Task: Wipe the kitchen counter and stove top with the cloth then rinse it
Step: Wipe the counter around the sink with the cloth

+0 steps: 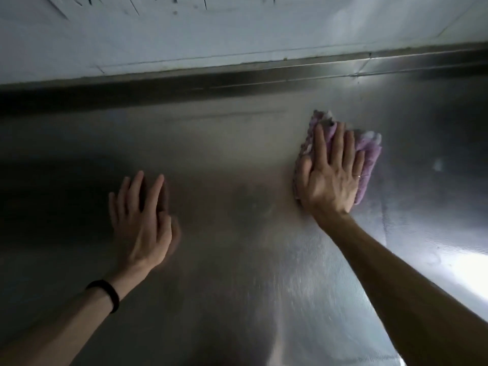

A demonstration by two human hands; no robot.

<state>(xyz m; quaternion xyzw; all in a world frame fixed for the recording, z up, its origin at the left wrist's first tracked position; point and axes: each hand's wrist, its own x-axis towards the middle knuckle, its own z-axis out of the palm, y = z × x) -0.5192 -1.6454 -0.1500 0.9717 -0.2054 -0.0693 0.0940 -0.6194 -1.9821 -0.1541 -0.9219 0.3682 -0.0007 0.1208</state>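
Steel counter (224, 159) fills our view below a tiled wall (184, 35). Our left hand (141, 220) rests flat, fingers straight. Our right hand (330, 178) presses the purple cloth (367, 154) with spread fingers; we should keep even pressure and overlap strokes.

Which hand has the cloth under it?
The right hand: it presses flat on the purple cloth on the counter and has a ring on one finger. The left hand holds nothing and wears a black band at the wrist.
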